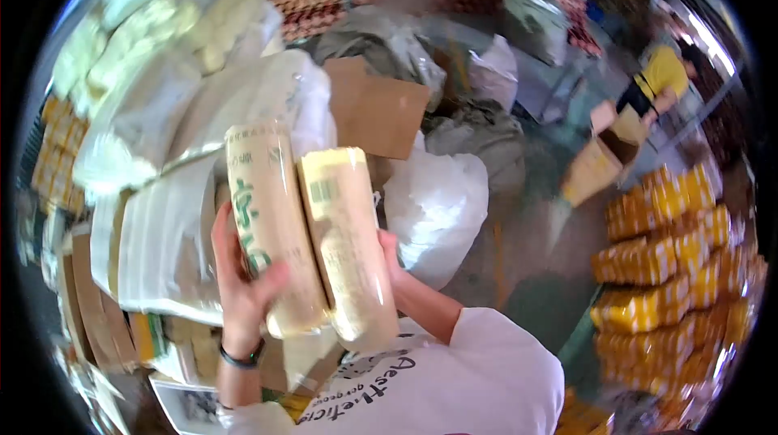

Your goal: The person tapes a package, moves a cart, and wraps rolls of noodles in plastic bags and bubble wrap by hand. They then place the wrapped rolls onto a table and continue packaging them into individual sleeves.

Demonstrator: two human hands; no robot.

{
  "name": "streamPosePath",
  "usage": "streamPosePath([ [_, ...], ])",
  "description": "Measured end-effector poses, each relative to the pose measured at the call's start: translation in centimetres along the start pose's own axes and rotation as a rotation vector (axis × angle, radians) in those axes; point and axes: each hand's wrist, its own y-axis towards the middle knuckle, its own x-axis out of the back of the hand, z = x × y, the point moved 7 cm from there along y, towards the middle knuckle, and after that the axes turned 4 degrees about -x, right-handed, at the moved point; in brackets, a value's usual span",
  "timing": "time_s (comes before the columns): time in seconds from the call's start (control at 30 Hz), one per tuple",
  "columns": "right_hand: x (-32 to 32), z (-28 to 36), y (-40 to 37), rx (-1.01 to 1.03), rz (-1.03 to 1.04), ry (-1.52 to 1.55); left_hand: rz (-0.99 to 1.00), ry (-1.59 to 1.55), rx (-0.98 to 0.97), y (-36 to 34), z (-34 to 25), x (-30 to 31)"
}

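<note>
Two long, rounded beige packs in clear wrap stand side by side in front of my chest, pressed between my two hands. The left pack (274,216) carries large green characters down its front. On the right pack (348,249) is a yellowish top end with a small green barcode-like patch. My left hand (245,277), with a dark band at the wrist, is closed against the outer side of the left pack, thumb across its front. My right hand (390,257) grips the outer side of the right pack; most of its fingers are hidden behind it.
White plastic-wrapped bundles (134,131) are piled at the left. A cardboard piece (377,107) and a white plastic bag (438,208) lie ahead. Stacked yellow packs (664,273) stand at the right. Beyond, a person in a yellow shirt (664,74) handles an open carton (604,155).
</note>
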Motion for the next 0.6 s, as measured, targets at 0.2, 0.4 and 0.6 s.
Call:
streamPosePath([
  [0.2, -0.9, 3.7, -6.0, 0.397, 0.433, 0.11, 0.146, 0.121, -0.294, -2.1, -3.1, -3.9],
  [0.4, 1.0, 9.0, -14.6, 0.623, 0.283, 0.104, 0.171, -0.197, -0.736, -4.6, -1.5, -9.4],
  [0.6, 4.2, 15.9, -27.0, 0.765, 0.139, 0.015, 0.303, -0.442, -0.146, -8.4, 10.0, -16.4],
])
